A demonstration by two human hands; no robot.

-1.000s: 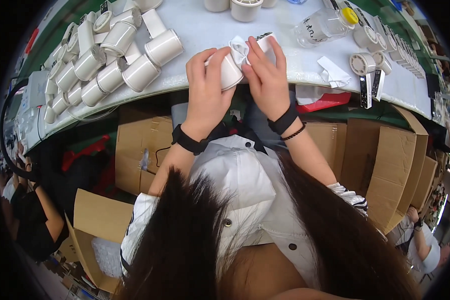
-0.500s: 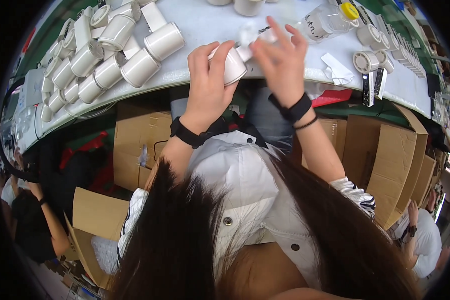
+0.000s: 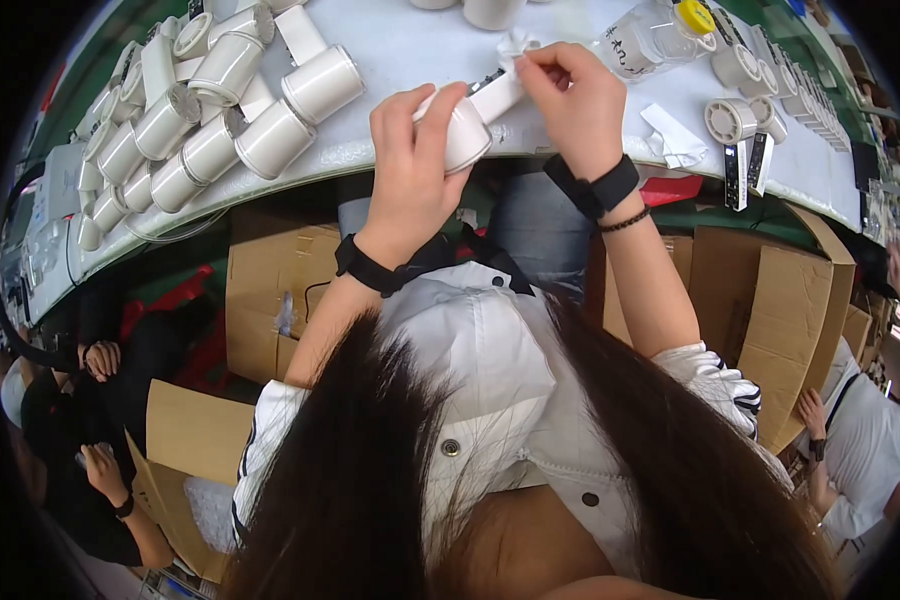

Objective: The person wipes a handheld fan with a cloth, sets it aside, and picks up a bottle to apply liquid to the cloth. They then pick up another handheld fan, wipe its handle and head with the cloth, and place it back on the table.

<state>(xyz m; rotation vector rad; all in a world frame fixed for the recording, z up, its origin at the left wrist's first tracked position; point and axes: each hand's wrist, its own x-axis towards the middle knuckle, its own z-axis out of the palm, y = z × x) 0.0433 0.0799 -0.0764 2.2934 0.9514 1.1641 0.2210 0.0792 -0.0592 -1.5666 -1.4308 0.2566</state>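
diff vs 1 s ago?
Both hands went up toward the far side of the table. The left hand holds the white cylinder as before; the right hand now pinches a white strip at its end. The cylinder pile is unchanged.

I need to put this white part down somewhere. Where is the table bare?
Bare table lies between the heap of white cylinders and the right hand, another strip right of that hand before the folded paper. The far-left heap and right edge are crowded.

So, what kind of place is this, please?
Probably a factory assembly or packing bench. Many identical white cylinders lie in rows on the white table, open cardboard boxes stand beneath it, and the left hand holds one more cylinder.
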